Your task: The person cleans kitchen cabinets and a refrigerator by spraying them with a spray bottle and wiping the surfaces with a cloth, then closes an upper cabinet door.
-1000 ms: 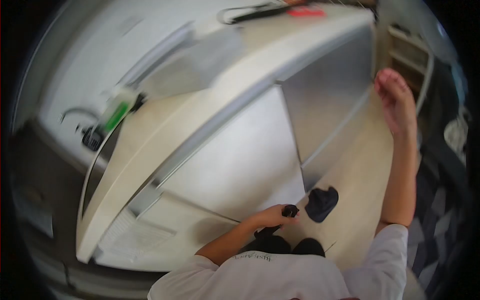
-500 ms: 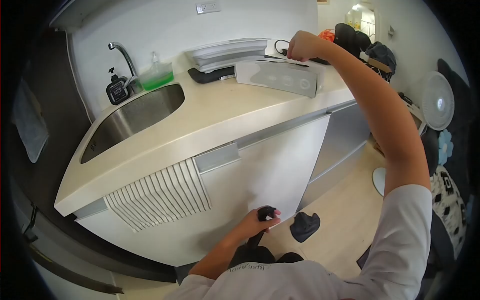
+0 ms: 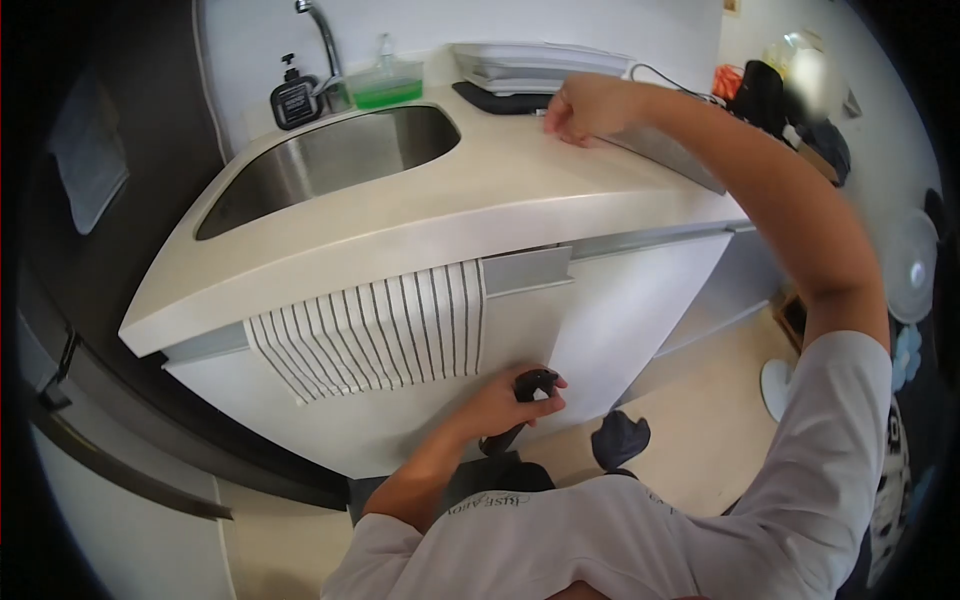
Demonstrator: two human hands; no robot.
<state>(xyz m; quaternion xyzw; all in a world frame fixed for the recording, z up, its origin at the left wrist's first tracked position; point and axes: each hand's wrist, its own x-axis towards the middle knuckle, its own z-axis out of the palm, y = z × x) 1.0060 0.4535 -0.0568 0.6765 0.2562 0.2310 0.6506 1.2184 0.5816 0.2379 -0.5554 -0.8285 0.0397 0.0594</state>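
Observation:
My left hand (image 3: 505,402) is wrapped round a black handled object (image 3: 536,381), held low in front of the white cabinet door. What the object is cannot be made out. My right hand (image 3: 583,106) reaches over the counter, palm down with its fingers bent together, at the left end of a grey-white box (image 3: 665,155). Whether the fingers hold anything small is hidden. Just behind that hand lie a collapsible white-grey tub (image 3: 525,65) and a flat black item (image 3: 490,98).
A steel sink (image 3: 335,160) with a tap (image 3: 323,45), a black pump bottle (image 3: 295,95) and a green-liquid container (image 3: 388,85) is at the left. A striped towel (image 3: 375,330) hangs from the counter front. A dark cloth (image 3: 620,438) lies on the floor.
The view has swung towards the sink and counter. My right hand has come down and left to the box's end. My left hand still grips the black object.

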